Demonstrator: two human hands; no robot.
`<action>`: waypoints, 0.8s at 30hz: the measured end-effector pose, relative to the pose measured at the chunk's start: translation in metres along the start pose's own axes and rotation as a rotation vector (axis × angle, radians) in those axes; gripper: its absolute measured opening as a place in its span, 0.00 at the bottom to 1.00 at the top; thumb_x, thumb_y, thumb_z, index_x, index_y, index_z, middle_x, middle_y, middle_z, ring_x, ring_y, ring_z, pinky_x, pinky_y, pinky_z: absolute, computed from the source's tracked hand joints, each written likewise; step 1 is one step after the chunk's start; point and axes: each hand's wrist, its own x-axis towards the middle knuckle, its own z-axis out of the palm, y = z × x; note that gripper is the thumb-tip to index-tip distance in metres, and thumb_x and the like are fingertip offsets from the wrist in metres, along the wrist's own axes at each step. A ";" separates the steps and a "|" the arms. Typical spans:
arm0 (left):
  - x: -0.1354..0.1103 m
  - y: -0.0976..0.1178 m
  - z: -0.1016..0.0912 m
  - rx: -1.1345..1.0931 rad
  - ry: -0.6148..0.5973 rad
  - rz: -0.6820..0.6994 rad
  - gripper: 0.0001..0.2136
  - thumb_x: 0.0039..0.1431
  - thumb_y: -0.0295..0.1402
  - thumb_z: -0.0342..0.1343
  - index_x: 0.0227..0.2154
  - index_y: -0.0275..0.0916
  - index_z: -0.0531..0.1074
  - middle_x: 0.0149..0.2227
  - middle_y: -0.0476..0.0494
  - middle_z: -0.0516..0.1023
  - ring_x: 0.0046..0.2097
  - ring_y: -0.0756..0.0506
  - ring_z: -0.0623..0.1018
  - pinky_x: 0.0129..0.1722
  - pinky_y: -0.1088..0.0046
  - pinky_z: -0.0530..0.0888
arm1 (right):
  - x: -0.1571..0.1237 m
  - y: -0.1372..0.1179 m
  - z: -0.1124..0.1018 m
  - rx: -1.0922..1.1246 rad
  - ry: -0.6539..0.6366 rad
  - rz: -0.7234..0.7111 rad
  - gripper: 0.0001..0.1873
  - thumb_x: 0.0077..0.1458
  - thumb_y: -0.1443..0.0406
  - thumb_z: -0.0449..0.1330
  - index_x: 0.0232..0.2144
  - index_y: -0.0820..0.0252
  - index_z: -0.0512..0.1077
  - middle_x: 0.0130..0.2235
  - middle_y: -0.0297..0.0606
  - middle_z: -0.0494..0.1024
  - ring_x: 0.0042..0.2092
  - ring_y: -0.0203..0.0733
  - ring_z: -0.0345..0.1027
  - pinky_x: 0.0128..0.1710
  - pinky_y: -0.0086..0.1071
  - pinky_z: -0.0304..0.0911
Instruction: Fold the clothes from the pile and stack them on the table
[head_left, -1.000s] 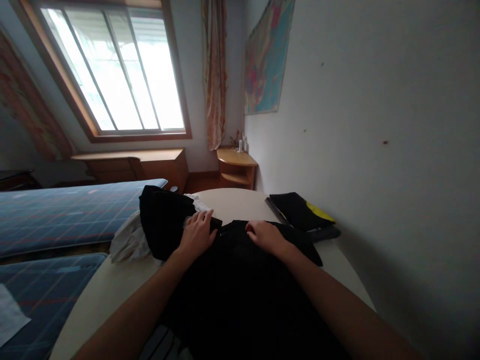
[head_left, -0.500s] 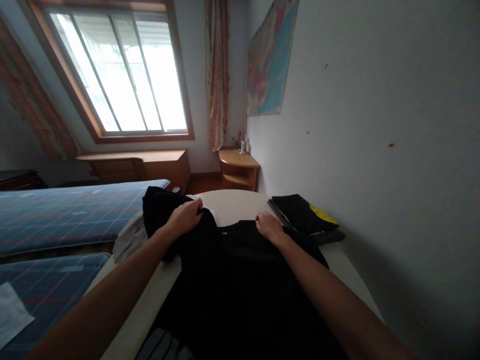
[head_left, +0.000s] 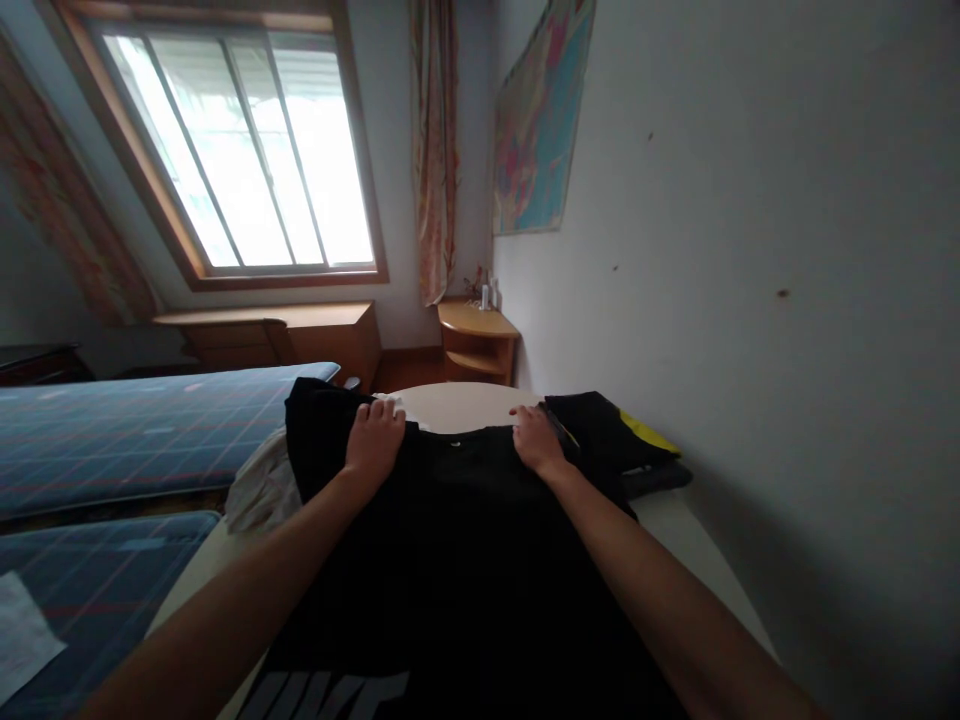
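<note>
A black T-shirt [head_left: 465,560] with pale lettering near the bottom edge lies spread over a round white table [head_left: 457,405]. My left hand [head_left: 373,442] rests on the shirt's far left corner, fingers curled over the cloth. My right hand [head_left: 537,440] presses on the far right corner, fingers closed on the edge. Both arms reach forward across the shirt.
A heap of black and white clothes [head_left: 300,455] sits at the table's left. Folded black and yellow garments [head_left: 615,435] lie at the right by the wall. Blue plaid beds [head_left: 127,430] stand to the left; a wooden corner shelf [head_left: 476,335] and window are beyond.
Both hands have moved further away and apart, pulling the shirt's top edge out flat. The shirt now covers more of the table, and its lettering shows at the bottom.
</note>
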 end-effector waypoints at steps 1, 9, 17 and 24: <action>-0.006 0.015 0.004 -0.026 -0.016 0.032 0.17 0.65 0.22 0.42 0.49 0.33 0.74 0.57 0.29 0.71 0.56 0.35 0.71 0.56 0.56 0.65 | -0.006 -0.004 0.007 0.000 -0.022 -0.018 0.20 0.63 0.70 0.50 0.56 0.63 0.68 0.57 0.48 0.71 0.58 0.46 0.63 0.59 0.35 0.54; -0.050 0.088 0.057 -0.367 -0.250 0.030 0.28 0.69 0.47 0.42 0.65 0.38 0.60 0.68 0.36 0.60 0.68 0.31 0.58 0.64 0.47 0.57 | -0.054 -0.029 0.041 -0.026 -0.260 -0.014 0.33 0.66 0.49 0.45 0.67 0.59 0.58 0.70 0.45 0.54 0.70 0.55 0.43 0.67 0.52 0.38; -0.046 0.112 0.047 -0.374 -0.304 0.003 0.29 0.63 0.35 0.45 0.65 0.27 0.58 0.69 0.29 0.55 0.70 0.33 0.55 0.66 0.50 0.54 | -0.046 -0.031 0.043 0.010 -0.331 -0.008 0.38 0.64 0.44 0.45 0.70 0.53 0.50 0.72 0.39 0.44 0.72 0.55 0.32 0.68 0.54 0.28; -0.051 0.122 0.055 -0.507 -0.235 -0.050 0.30 0.68 0.40 0.40 0.68 0.28 0.53 0.70 0.34 0.52 0.71 0.36 0.53 0.67 0.55 0.56 | -0.041 -0.038 0.047 0.114 -0.266 -0.117 0.29 0.67 0.55 0.46 0.66 0.57 0.60 0.69 0.38 0.56 0.70 0.48 0.44 0.68 0.46 0.38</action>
